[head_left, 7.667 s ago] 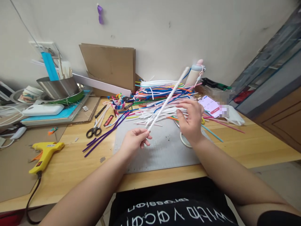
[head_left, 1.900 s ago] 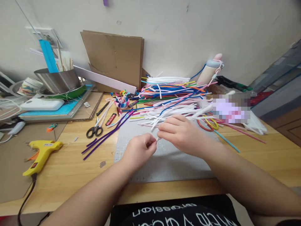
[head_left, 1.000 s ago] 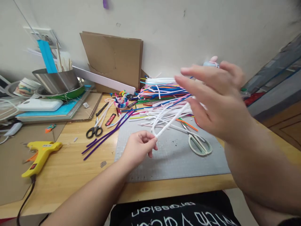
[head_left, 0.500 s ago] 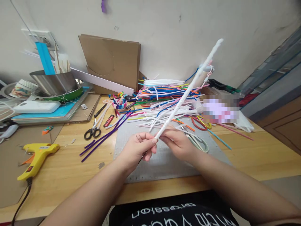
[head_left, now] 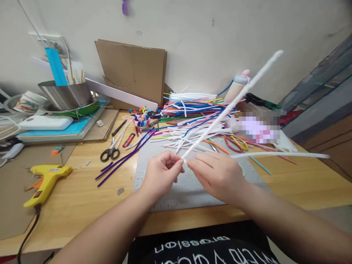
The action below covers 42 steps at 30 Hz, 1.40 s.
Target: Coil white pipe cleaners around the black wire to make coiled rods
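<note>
My left hand [head_left: 162, 171] is closed in a pinch on the lower end of a long white pipe cleaner [head_left: 247, 88], which slants up and to the right. My right hand [head_left: 221, 174] grips a second white pipe cleaner [head_left: 283, 155], whose free end sticks out level to the right. The fingertips of both hands nearly meet where the two white lengths come together; fingers hide part of that spot. Below the hands lies a grey cutting mat [head_left: 176, 196]. Behind them is a heap of coloured and white pipe cleaners [head_left: 187, 110].
Black-handled scissors [head_left: 110, 154] and purple pipe cleaners [head_left: 121, 165] lie left of the mat. Further left is a yellow glue gun [head_left: 46, 179] with its cord. Cardboard sheets [head_left: 132, 73] lean on the wall, beside a metal bowl [head_left: 66, 95] holding sticks.
My right hand has turned, and a white pipe cleaner now extends from it to the right. The long slanting one leans further right. My left hand keeps its pinch.
</note>
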Each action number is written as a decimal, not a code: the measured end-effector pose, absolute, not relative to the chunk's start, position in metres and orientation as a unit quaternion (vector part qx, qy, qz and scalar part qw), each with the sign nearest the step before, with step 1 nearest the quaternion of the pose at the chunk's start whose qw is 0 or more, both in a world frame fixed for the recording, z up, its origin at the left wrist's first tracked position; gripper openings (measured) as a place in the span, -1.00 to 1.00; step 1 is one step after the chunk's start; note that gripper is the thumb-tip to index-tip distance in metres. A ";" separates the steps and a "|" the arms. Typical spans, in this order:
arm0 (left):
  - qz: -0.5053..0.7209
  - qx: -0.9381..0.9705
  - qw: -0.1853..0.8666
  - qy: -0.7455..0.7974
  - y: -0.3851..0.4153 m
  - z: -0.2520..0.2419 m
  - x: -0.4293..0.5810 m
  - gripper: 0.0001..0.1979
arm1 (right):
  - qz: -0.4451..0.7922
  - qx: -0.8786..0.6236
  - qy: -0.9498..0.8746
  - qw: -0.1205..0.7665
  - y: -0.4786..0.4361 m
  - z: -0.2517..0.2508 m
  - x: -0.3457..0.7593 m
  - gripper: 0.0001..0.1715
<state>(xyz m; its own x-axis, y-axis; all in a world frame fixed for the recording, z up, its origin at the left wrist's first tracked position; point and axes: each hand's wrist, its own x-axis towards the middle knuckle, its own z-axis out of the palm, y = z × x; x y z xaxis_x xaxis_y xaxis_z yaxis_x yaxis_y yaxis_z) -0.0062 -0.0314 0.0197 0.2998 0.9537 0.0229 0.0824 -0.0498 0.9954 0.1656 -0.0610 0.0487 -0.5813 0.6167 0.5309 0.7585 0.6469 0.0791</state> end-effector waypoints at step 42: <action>0.471 0.602 0.501 0.405 -0.019 0.013 -0.009 -0.89 | -0.161 -0.331 -0.816 0.445 -0.037 0.078 0.161 -0.80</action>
